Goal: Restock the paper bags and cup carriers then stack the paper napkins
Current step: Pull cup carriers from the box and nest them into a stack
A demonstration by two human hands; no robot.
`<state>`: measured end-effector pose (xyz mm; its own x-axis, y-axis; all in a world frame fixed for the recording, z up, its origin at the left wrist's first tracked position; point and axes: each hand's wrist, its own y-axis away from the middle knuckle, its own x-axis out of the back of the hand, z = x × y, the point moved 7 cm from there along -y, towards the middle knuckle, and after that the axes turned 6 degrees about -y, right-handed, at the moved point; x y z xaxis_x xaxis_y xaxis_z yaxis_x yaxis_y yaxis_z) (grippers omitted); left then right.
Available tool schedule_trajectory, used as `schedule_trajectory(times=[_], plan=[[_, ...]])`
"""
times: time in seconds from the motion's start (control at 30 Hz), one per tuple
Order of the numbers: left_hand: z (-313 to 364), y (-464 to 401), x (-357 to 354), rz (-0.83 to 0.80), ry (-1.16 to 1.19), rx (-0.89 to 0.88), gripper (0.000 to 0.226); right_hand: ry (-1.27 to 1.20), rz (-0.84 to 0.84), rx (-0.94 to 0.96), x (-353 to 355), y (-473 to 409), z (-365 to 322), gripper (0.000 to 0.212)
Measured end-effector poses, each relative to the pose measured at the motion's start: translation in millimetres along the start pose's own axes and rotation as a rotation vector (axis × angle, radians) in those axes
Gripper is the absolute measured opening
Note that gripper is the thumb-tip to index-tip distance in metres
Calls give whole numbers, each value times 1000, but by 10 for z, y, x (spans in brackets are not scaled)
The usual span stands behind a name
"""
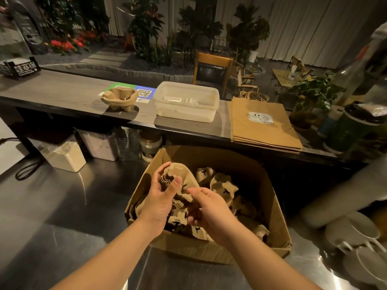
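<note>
- A stack of cup carriers [119, 99] sits on the raised dark surface [62, 95] at the left, nested one inside another, likely so more can be dropped on top and customers can reach them from the far side.
- Just right of it stands a translucent plastic tub [186, 104] with a few small white items inside; whether these are the napkins is too unclear to say.
- Below, an open cardboard box [209, 251] rests on the steel worktop [62, 206], placed right in front of the person so both hands can work inside it. It holds a loose jumble of more pulp carriers.
- The left hand [161, 197] grips a held carrier [180, 181] from the side, fingers curled over its rim and thumb pressed on the near face, lifting it above the box.
- The right hand [206, 210] pinches the lower edge of the same carrier, seemingly to pull it free of those nested beneath.
- Farther right on the dark surface lies a flat pile of paper bags [261, 124], handles pointing away, so that part of the restocking looks done.
- The next move is judged to be carrying this carrier to the stack at left.
</note>
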<state>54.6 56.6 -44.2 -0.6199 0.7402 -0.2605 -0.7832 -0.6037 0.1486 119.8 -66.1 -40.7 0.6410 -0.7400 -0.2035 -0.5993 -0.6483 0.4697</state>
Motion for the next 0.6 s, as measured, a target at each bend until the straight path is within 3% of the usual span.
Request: schedule_trajectory(times=[0.1,0.27,0.37,0.43,0.5,0.6], plan=[[29,-16,24,0,-49,-17,103,169,-42,-23,-59,-15,23,22],[49,-20,123,-11,-126,-13,70,370,-208,68,-51,2,-31,26],[78,-19,236,24,-85,9,54,399,76,202,180,-99,-145,28],[69,-20,312,43,-107,15,55,589,223,215,326,-168,-153,29],[38,-15,377,55,-141,18,58,817,137,185,338,-258,-59,37],[-10,-16,420,73,-163,25,57,1142,-114,126,285,-347,122,64]])
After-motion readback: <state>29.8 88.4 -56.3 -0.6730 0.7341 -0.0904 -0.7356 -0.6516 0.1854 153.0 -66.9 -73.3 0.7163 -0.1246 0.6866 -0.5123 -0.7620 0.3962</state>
